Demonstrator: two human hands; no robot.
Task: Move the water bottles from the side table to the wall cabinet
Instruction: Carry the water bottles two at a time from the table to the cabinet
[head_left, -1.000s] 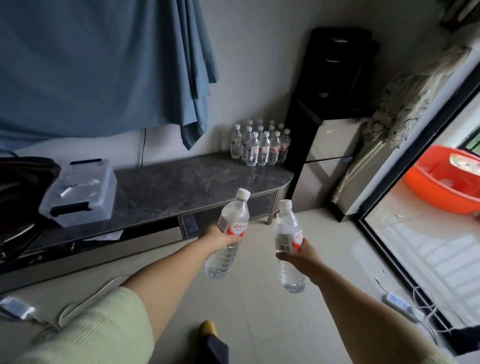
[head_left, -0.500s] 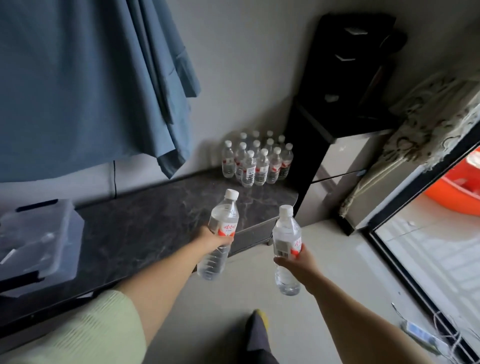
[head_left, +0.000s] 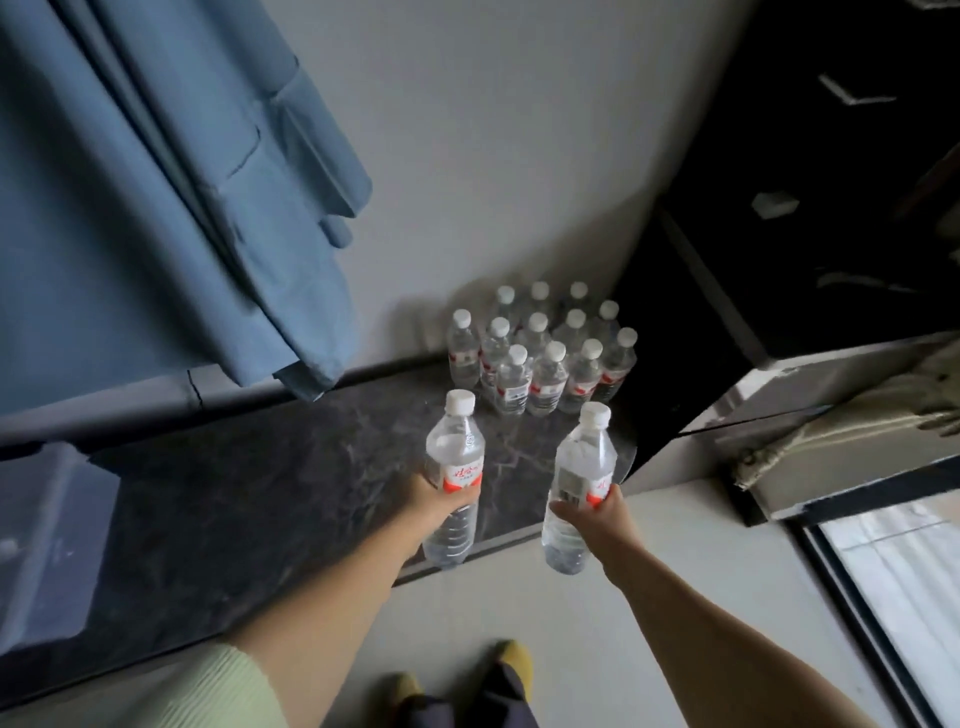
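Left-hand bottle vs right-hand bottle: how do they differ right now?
1. The left bottle hangs over the dark marble top; the right bottle hangs past its edge, over the floor.
2. The left bottle shows the red script on its label; the right bottle shows a barcode panel.
3. The left hand wraps from the left, the right hand from below right.

Shared: clear, white-capped, red-labelled, gripped mid-body, near upright.
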